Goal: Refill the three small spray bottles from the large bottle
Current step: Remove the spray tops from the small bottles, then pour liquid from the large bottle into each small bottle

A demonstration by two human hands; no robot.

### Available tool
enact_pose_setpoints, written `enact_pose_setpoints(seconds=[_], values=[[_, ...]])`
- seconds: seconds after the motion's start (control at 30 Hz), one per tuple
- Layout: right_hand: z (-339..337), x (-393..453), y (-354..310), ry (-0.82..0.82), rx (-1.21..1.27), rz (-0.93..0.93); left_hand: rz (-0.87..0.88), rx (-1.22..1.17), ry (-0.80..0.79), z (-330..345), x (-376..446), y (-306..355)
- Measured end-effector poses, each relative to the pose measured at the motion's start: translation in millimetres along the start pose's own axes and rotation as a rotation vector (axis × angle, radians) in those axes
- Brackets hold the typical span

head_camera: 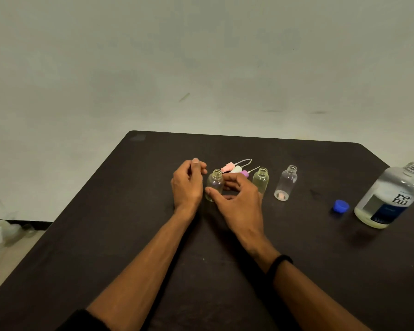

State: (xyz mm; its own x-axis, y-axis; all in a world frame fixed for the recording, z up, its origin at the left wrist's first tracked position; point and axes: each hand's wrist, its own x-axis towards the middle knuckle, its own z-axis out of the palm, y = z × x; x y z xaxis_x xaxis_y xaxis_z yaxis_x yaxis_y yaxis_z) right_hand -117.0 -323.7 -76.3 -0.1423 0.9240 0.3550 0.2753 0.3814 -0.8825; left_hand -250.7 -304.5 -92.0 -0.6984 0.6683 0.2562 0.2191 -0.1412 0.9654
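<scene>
Dark table point(129, 235); three small bottles point(261, 179), spray caps point(234, 168), blue cap point(341, 206), large bottle point(390, 197).

1 view only, from a camera worn on the person's head, looking forward and down across a dark table point(296, 271). It sits close above the near edge, so both forearms run up from the bottom of the frame to the left hand point(187, 185) and right hand point(237, 199) near the middle. The wide lens takes in the table's far edge and a pale wall point(201, 56) filling the upper half. A strip of floor point(12, 244) shows at the left. With 1 camera, no second view overlaps it.
</scene>
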Motion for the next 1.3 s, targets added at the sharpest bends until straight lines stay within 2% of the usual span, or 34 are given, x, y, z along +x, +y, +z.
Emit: enact_pose_setpoints(seconds=[0.1, 0.33, 0.4, 0.5, 0.57, 0.73, 0.9, 1.07, 1.23, 1.3], values=[[5.0, 2.4, 2.1, 0.010, -0.007, 0.008, 0.017, 0.023, -0.035, -7.4, -7.9, 2.4], [-6.3, -8.9, -0.8, 0.038, 0.012, 0.053, 0.013, 0.037, 0.066, -13.4, -18.2, 7.3], [-14.3, -18.3, -2.8, 0.131, 0.003, 0.020, 0.006, 0.031, 0.079, -19.5, -26.3, 9.7], [-35.5, -30.3, -2.7, 0.346, -0.057, -0.039, -0.011, 0.068, -0.010, -27.1, -42.4, 18.4], [-50.5, -29.8, 0.4, 0.403, -0.076, 0.021, -0.006, 0.110, -0.075, -30.1, -51.1, 23.3], [-56.4, -15.5, 18.0, 0.316, -0.095, 0.220, 0.084, 0.335, -0.201, -27.5, -52.4, 10.6], [-40.4, 1.7, 27.0, 0.260, -0.068, 0.285, 0.098, 0.339, -0.175, -29.7, -49.3, 12.7], [-18.1, 6.8, 27.6, 0.196, -0.073, 0.250, 0.085, 0.321, -0.107, -30.7, -43.8, 10.4], [-11.4, 4.9, 26.2, 0.160, -0.101, 0.210, 0.086, 0.335, -0.119, -31.3, -44.1, 6.1], [-17.7, 0.7, 22.6, 0.142, -0.111, 0.202, 0.106, 0.344, -0.057, -31.8, -49.8, 9.6]])
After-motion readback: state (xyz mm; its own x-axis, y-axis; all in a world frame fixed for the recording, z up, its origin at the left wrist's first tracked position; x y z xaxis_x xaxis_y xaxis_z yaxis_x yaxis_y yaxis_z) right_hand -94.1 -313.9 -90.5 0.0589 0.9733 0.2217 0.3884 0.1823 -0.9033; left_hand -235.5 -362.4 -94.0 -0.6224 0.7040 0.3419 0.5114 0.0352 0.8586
